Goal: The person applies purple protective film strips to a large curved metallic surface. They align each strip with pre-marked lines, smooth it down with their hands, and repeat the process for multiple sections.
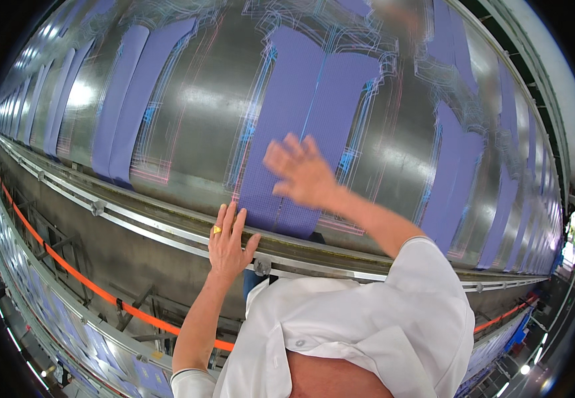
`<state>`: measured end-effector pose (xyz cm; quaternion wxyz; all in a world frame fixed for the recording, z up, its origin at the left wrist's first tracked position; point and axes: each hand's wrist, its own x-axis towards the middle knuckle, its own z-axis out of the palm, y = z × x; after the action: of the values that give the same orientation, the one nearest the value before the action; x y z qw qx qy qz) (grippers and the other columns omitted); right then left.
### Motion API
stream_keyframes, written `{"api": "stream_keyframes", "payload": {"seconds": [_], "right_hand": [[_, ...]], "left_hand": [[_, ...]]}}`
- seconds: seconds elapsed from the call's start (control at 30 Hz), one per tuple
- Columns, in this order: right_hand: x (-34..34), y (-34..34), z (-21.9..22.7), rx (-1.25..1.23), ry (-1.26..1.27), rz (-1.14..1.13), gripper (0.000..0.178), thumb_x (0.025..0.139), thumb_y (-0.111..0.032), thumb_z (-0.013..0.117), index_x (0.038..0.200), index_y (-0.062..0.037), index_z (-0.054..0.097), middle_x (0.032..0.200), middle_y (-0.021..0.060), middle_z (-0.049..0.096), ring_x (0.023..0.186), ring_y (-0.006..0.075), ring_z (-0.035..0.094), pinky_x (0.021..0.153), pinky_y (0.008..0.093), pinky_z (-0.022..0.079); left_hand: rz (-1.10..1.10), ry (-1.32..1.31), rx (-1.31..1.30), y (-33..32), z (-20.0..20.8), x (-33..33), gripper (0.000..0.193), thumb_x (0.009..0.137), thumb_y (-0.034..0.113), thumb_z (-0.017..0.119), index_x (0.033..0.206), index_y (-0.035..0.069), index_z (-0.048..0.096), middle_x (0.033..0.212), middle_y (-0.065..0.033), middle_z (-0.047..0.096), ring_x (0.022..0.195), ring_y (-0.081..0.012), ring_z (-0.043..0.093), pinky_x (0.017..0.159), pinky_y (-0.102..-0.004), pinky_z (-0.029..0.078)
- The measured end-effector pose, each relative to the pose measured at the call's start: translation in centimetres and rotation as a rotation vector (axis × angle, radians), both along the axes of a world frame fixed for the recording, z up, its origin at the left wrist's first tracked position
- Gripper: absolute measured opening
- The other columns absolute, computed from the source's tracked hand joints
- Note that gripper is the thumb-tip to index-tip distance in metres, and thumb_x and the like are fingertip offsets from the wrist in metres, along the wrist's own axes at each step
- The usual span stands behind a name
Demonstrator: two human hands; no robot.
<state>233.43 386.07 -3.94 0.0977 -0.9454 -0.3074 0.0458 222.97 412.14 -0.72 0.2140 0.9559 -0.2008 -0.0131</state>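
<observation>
In front of me a purple-blue fabric panel [314, 86] lies flat on a long metal printing table [198, 113], inside pink and blue outline marks. My right hand [300, 171] is over the panel's lower part, palm down with fingers spread, slightly blurred; whether it touches the cloth I cannot tell. At the table's near edge rests my left hand [231, 239], fingers stretched out, a yellow ring on one of them. Its fingertips reach the panel's lower left corner. Neither hand holds anything.
More purple panels lie in a row along the table, such as the pair of pieces [120, 109] at left and one panel [452, 176] at right. A metal rail [148, 213] runs along the near edge. Behind me stretches an orange strip [88, 282] beside another table.
</observation>
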Motion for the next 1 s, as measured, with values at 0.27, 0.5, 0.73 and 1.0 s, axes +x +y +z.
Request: {"api": "stream_keyframes", "payload": {"seconds": [0.27, 0.5, 0.73, 1.0], "right_hand": [[17.5, -6.9, -1.7, -0.095, -0.146, -0.525, 0.073, 0.098, -0.063, 0.031, 0.157, -0.0195, 0.027, 0.165, 0.0062, 0.019, 0.153, 0.0307, 0.011, 0.123, 0.0506, 0.006], [18.7, -4.2, -2.6, -0.03, -0.108, -0.738, 0.067, 0.102, -0.053, 0.03, 0.157, -0.0151, 0.027, 0.164, 0.011, 0.019, 0.152, 0.0359, 0.012, 0.12, 0.0558, 0.006], [14.7, 19.2, -2.1, 0.131, -0.109, -0.368, 0.065, 0.102, -0.049, 0.037, 0.154, -0.0103, 0.033, 0.162, 0.0152, 0.025, 0.15, 0.0394, 0.018, 0.119, 0.0579, 0.011], [16.7, 41.2, -2.0, 0.215, -0.06, -0.052, 0.063, 0.101, -0.047, 0.042, 0.153, -0.0117, 0.036, 0.161, 0.0146, 0.027, 0.149, 0.0395, 0.018, 0.12, 0.0572, 0.011]], "left_hand": [[0.015, 0.038, -0.017, 0.1, 0.3, 0.1, 0.05, 0.082, 0.025, 0.073, 0.126, 0.005, 0.061, 0.148, -0.0193, 0.045, 0.135, -0.0415, 0.044, 0.103, -0.0497, 0.043], [0.029, -0.043, -0.215, 1.5, 0.5, 0.0, 0.047, 0.081, 0.022, 0.076, 0.123, 0.007, 0.061, 0.147, -0.0184, 0.044, 0.137, -0.0411, 0.04, 0.105, -0.0494, 0.041], [0.14, -0.126, -0.337, 12.0, 3.4, 2.7, 0.052, 0.08, 0.017, 0.076, 0.128, 0.006, 0.057, 0.147, -0.0184, 0.042, 0.139, -0.0417, 0.037, 0.11, -0.0518, 0.033], [0.193, -0.201, -0.145, 27.9, 2.6, 12.7, 0.059, 0.083, 0.021, 0.073, 0.134, 0.005, 0.051, 0.145, -0.0204, 0.042, 0.139, -0.0422, 0.036, 0.111, -0.0538, 0.031]]}}
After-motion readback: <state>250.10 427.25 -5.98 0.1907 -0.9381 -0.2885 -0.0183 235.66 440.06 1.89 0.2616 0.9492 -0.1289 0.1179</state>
